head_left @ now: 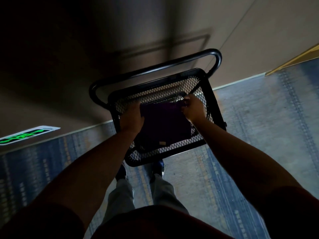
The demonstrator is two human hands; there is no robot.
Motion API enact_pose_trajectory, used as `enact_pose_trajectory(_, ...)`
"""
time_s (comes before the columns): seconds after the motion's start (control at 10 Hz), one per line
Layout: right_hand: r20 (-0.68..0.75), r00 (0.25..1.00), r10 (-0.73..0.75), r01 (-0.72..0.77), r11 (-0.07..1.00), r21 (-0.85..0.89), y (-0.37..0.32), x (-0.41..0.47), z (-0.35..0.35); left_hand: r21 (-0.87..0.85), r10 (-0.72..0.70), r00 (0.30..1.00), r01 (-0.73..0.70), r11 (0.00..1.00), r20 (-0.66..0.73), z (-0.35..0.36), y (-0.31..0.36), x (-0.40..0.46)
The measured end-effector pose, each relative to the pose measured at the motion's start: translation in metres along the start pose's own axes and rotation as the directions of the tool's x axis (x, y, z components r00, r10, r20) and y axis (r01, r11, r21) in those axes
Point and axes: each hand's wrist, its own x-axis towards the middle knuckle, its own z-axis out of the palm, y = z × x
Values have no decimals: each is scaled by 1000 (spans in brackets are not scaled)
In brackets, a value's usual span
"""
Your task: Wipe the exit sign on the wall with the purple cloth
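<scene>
A dark purple cloth (pixel 164 125) lies flat on the top mesh shelf of a black cart (pixel 203 147). My left hand (pixel 132 116) rests on the cloth's left edge, fingers curled over it. My right hand (pixel 193 107) pinches the cloth's far right corner. The exit sign (pixel 25 135), white with glowing green letters, sits low on the wall at the far left, just above the floor line.
The cart's black handle bar (pixel 155 68) points toward the beige wall (pixel 172 31). Blue patterned carpet (pixel 259 126) covers the floor. My shoes (pixel 157 169) show below the cart. A yellow strip (pixel 293 61) runs at the right.
</scene>
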Motion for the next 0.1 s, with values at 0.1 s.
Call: enact_pose_trajectory(0.1,-19,993,-117,117,993,28,-19,0,-2,207,215,976,-200,958,-48,-13,12,-2)
